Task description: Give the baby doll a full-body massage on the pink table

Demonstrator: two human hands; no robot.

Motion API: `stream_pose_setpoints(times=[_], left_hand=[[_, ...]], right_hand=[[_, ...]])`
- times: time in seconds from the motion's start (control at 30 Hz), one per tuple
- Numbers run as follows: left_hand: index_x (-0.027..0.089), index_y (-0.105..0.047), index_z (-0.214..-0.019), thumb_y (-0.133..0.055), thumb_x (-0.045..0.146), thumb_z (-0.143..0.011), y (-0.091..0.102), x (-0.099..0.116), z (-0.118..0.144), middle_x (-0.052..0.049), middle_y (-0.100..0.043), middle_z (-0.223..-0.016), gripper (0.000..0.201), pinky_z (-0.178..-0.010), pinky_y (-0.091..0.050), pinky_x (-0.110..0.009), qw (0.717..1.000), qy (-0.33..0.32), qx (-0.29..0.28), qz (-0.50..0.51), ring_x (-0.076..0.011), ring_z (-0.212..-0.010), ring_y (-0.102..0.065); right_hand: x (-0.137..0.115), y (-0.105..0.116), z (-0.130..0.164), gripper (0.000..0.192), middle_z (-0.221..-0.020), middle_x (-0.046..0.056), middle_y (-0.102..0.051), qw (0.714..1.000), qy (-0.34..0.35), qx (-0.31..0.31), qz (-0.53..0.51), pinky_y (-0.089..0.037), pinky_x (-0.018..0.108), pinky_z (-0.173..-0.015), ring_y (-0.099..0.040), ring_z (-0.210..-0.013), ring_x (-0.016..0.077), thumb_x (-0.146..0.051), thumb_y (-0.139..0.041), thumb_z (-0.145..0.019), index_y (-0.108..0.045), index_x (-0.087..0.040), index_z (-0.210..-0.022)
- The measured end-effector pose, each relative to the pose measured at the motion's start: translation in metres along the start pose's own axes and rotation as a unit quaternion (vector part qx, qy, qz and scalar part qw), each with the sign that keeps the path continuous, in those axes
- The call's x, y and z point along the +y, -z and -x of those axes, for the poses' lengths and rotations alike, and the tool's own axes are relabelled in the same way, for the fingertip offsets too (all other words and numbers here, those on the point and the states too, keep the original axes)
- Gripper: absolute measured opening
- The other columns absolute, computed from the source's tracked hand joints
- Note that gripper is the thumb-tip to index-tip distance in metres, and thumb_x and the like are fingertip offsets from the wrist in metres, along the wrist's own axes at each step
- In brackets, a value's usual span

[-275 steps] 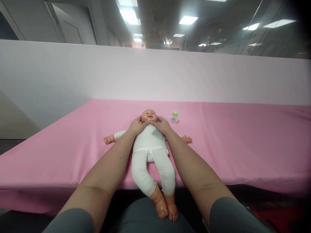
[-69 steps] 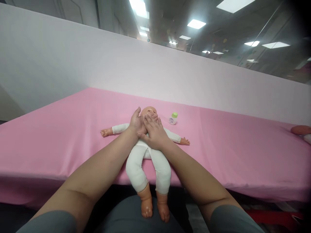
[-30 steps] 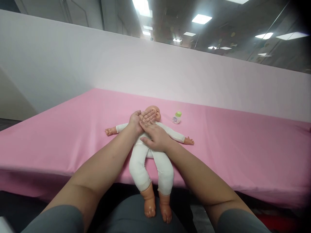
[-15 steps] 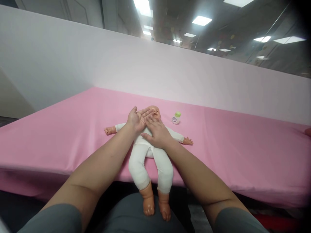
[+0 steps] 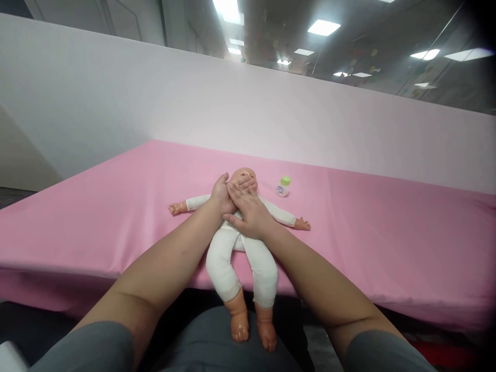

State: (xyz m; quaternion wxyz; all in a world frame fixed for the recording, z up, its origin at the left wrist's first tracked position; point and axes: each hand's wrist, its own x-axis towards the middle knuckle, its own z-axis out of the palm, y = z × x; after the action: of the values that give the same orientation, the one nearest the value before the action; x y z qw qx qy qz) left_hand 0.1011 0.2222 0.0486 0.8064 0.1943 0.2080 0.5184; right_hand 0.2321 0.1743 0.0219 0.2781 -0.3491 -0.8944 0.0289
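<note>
Worktop [image 5: 387,232] w/ smooth pink cover, running wide left to right; front edge drops off near the person, plain pale partition along the back. On it: baby doll [image 5: 232,248] in white suit, flat on its back approx. centre, head toward the partition, arms spread out to both sides, lower legs and bare feet hanging past the front edge. Small bottle [image 5: 283,186] w/ green cap stands upright just right of doll's head, not touching it.
</note>
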Motion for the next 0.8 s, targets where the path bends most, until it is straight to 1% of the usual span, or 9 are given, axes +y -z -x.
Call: stream_pose_setpoints(times=[0.13, 0.23, 0.3, 0.4, 0.5, 0.6, 0.67, 0.73, 0.8], left_hand=[[0.004, -0.062, -0.139, -0.030, 0.065, -0.103, 0.006, 0.003, -0.004, -0.028, -0.073, -0.123, 0.078, -0.101, -0.057, -0.051, 1.000, 0.009, -0.015, -0.010, -0.0364, -0.109, -0.075], [0.003, -0.061, -0.141, -0.031, 0.069, -0.102, 0.013, 0.011, -0.007, -0.030, -0.072, -0.123, 0.082, -0.099, -0.058, -0.053, 1.000, -0.006, -0.019, -0.008, -0.0385, -0.111, -0.075], [0.002, -0.057, -0.144, -0.034, 0.069, -0.101, 0.018, 0.017, -0.007, -0.031, -0.071, -0.124, 0.083, -0.097, -0.060, -0.050, 0.999, -0.033, -0.007, 0.003, -0.0380, -0.113, -0.074], [0.003, -0.052, -0.150, -0.038, 0.067, -0.101, 0.022, 0.023, -0.007, -0.030, -0.071, -0.126, 0.081, -0.095, -0.061, -0.045, 0.997, -0.072, 0.018, 0.018, -0.0361, -0.116, -0.073], [0.007, -0.050, -0.152, -0.041, 0.068, -0.100, 0.022, 0.024, -0.007, -0.028, -0.071, -0.129, 0.081, -0.096, -0.061, -0.045, 0.997, -0.073, 0.015, 0.027, -0.0363, -0.118, -0.073], [0.007, -0.054, -0.150, -0.043, 0.069, -0.099, 0.018, 0.018, -0.005, -0.028, -0.070, -0.130, 0.081, -0.095, -0.061, -0.045, 0.998, -0.061, 0.008, 0.033, -0.0361, -0.117, -0.073], [0.006, -0.057, -0.147, -0.043, 0.069, -0.099, 0.013, 0.014, -0.002, -0.029, -0.070, -0.129, 0.081, -0.095, -0.061, -0.044, 0.998, -0.049, 0.006, 0.030, -0.0363, -0.117, -0.073], [0.004, -0.058, -0.145, -0.042, 0.069, -0.099, 0.007, 0.009, 0.000, -0.029, -0.070, -0.129, 0.081, -0.095, -0.060, -0.045, 0.999, -0.040, 0.008, 0.023, -0.0367, -0.117, -0.073], [0.003, -0.059, -0.144, -0.040, 0.069, -0.100, 0.002, 0.004, 0.001, -0.029, -0.071, -0.129, 0.081, -0.097, -0.059, -0.047, 0.999, -0.029, 0.011, 0.013, -0.0369, -0.116, -0.073]], right_hand=[[0.002, -0.001, -0.002, 0.084, -0.173, 0.015, -0.024, 0.996, -0.079, -0.010, 0.040, -0.004, 0.062, -0.131, -0.012, -0.164, 0.0338, -0.068, -0.044, -0.103, -0.030, -0.015, -0.167], [0.002, -0.002, -0.002, 0.086, -0.172, 0.017, -0.026, 0.994, -0.095, -0.009, 0.054, -0.006, 0.063, -0.131, -0.010, -0.164, 0.0362, -0.071, -0.044, -0.101, -0.036, -0.012, -0.164], [0.002, -0.002, -0.002, 0.083, -0.170, 0.018, -0.032, 0.996, -0.076, -0.014, 0.054, -0.012, 0.061, -0.131, -0.016, -0.163, 0.0362, -0.068, -0.047, -0.102, -0.040, -0.011, -0.162], [0.001, -0.002, -0.001, 0.076, -0.165, 0.017, -0.043, 0.998, -0.031, -0.030, 0.042, -0.021, 0.057, -0.130, -0.029, -0.159, 0.0353, -0.060, -0.052, -0.102, -0.044, -0.011, -0.160], [0.000, -0.003, 0.001, 0.079, -0.166, 0.016, -0.041, 0.999, 0.020, -0.036, 0.017, -0.024, 0.057, -0.130, -0.031, -0.158, 0.0344, -0.056, -0.059, -0.099, -0.040, -0.013, -0.162], [-0.001, -0.003, 0.003, 0.089, -0.169, 0.019, -0.033, 0.997, 0.064, -0.031, -0.011, -0.021, 0.055, -0.131, -0.026, -0.161, 0.0323, -0.056, -0.063, -0.095, -0.033, -0.011, -0.165], [-0.002, -0.003, 0.004, 0.093, -0.170, 0.019, -0.031, 0.997, 0.075, -0.027, -0.016, -0.016, 0.054, -0.132, -0.021, -0.162, 0.0313, -0.059, -0.064, -0.094, -0.030, -0.010, -0.166], [-0.004, -0.002, 0.003, 0.097, -0.172, 0.019, -0.028, 0.997, 0.067, -0.027, -0.009, -0.009, 0.056, -0.133, -0.017, -0.163, 0.0313, -0.063, -0.063, -0.094, -0.026, -0.011, -0.167], [-0.004, -0.003, 0.002, 0.101, -0.173, 0.018, -0.024, 0.999, 0.041, -0.026, 0.001, -0.006, 0.056, -0.133, -0.014, -0.164, 0.0314, -0.067, -0.061, -0.094, -0.021, -0.011, -0.168]])
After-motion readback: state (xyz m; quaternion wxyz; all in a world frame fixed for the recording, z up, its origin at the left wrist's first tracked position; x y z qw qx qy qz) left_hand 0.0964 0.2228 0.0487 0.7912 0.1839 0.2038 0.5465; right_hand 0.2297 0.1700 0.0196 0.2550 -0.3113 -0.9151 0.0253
